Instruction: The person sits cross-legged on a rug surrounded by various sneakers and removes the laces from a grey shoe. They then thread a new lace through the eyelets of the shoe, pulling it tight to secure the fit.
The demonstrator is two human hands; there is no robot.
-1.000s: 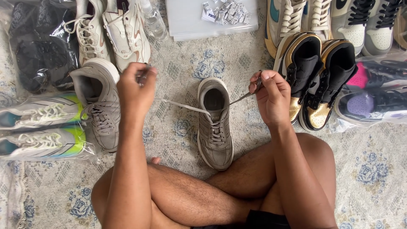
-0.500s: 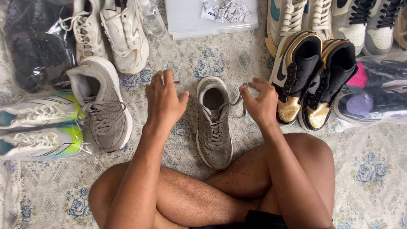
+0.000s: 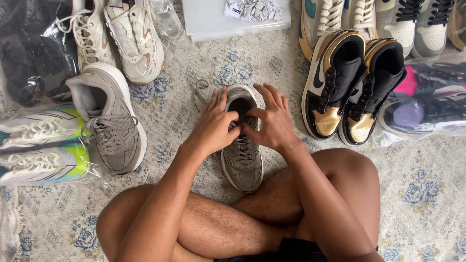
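A grey sneaker (image 3: 242, 160) with grey laces is seen at the centre, on a pale rug (image 3: 427, 194) patterned with blue flowers. At nine o'clock a matching grey sneaker (image 3: 109, 116) with a white sole is found. At two o'clock a black-and-gold glossy pair (image 3: 357, 82) is shown. At eight o'clock white shoes with neon-yellow and blue accents (image 3: 43, 150) are seen in clear wrapping.

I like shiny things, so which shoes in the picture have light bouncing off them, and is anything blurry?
Head view: soft, even light; glare shows on the glossy black-and-gold shoes and the plastic bags beside them. The hands, left hand and right hand, and the grey shoe look sharp, with only faint shadows on the rug.
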